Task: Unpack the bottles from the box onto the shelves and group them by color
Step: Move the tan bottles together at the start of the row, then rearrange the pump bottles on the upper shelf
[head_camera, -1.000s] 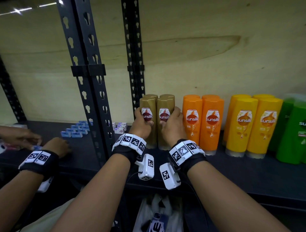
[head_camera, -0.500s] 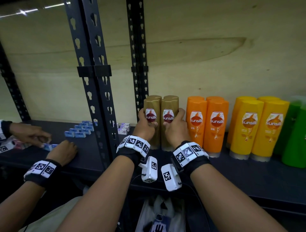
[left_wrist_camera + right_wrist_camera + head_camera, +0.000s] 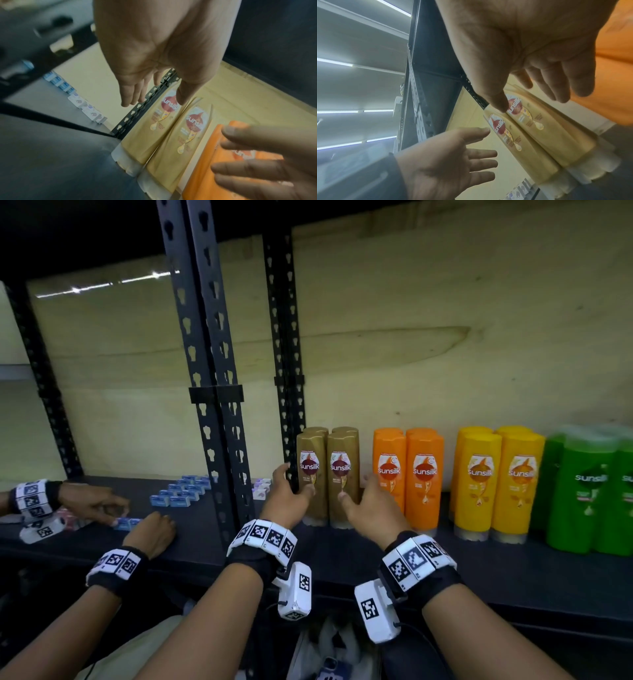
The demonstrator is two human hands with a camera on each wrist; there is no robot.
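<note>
Two gold Sunsilk bottles (image 3: 327, 474) stand upright, side by side, at the left end of the black shelf (image 3: 479, 573). To their right stand orange bottles (image 3: 407, 474), yellow bottles (image 3: 496, 481) and green bottles (image 3: 589, 491), each colour in its own group. My left hand (image 3: 291, 498) hovers at the left gold bottle (image 3: 154, 129) with fingers straight; its thumb lies over the label, and I cannot tell if it touches. My right hand (image 3: 366, 505) is spread in front of the right gold bottle (image 3: 539, 128) and the orange ones. Neither hand holds anything.
Black slotted uprights (image 3: 212, 405) divide the shelf just left of the gold bottles. Beyond them another person's hands (image 3: 150, 532) handle small blue boxes (image 3: 181, 494) on the neighbouring shelf. A white plastic bag (image 3: 329, 645) lies below the shelf edge. A plywood back panel closes the shelf.
Both hands gripped the gold bottles before. Their fingers have now let go and straightened, drawing slightly back. The bottles stay standing in place.
</note>
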